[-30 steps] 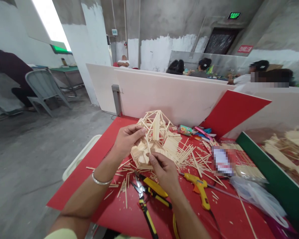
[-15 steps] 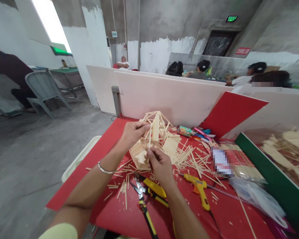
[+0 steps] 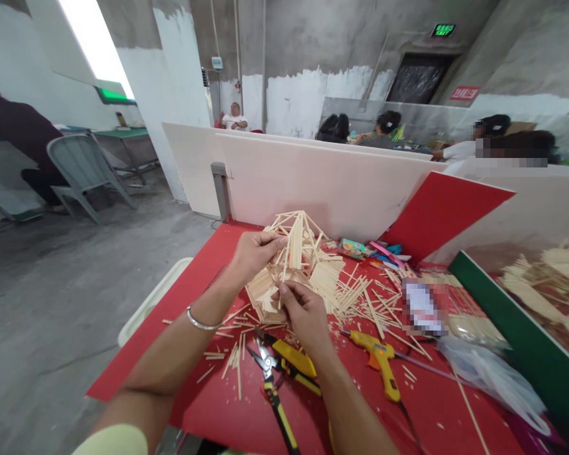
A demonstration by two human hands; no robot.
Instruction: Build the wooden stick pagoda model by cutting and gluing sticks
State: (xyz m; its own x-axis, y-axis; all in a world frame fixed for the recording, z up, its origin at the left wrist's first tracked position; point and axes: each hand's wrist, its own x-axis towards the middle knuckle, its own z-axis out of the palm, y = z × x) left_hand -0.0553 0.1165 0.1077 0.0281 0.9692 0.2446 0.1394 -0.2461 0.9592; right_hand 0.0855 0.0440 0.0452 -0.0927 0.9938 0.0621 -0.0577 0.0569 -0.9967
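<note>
A small house-like frame of thin wooden sticks point(image 3: 296, 249) stands on the red table, its pointed roof partly filled with sticks laid side by side. My left hand point(image 3: 256, 253), with a bangle at the wrist, pinches the upper part of a wooden stick point(image 3: 285, 264) at the roof's left side. Lower down, my right hand point(image 3: 306, 309) has thumb and finger closed on the same stick near its bottom end. The fingertips hide parts of the stick and of the frame. Whether the stick touches the frame I cannot tell.
Shears point(image 3: 269, 366) and a yellow-handled cutter point(image 3: 294, 357) lie near my right forearm. A yellow glue gun point(image 3: 379, 360) with its cord rests to the right. Loose sticks point(image 3: 360, 297), a plastic bag point(image 3: 493, 373) and a green board point(image 3: 516, 322) are farther right. White panels point(image 3: 303, 177) border the back.
My right hand has shifted very slightly left along with the lower end of the stick. My left hand stays at the roof; the view has tilted a little.
</note>
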